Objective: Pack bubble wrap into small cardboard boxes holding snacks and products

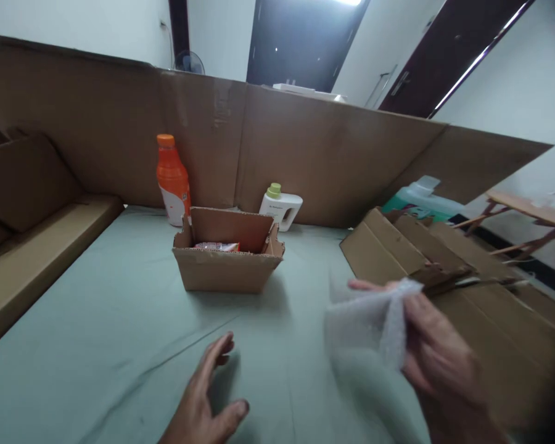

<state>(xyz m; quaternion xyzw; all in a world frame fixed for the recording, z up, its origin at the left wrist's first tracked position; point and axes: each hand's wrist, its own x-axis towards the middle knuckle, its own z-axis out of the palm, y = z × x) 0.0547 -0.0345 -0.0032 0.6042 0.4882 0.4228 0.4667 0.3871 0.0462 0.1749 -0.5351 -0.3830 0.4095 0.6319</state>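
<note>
My right hand grips a piece of translucent white bubble wrap, smeared by motion, above the right part of the pale green cloth. Near the front of the cloth my left hand is open, thumb and fingers apart, holding nothing. Beyond it stands a small open cardboard box, upright, with its flaps up. Inside lies a red and white packet, partly hidden by the box's front wall. Neither hand touches the box.
Behind the box stand an orange bottle and a white jug with a green cap. A cardboard wall closes off the back. At right are cardboard boxes and a bottle of green liquid; another carton is at left.
</note>
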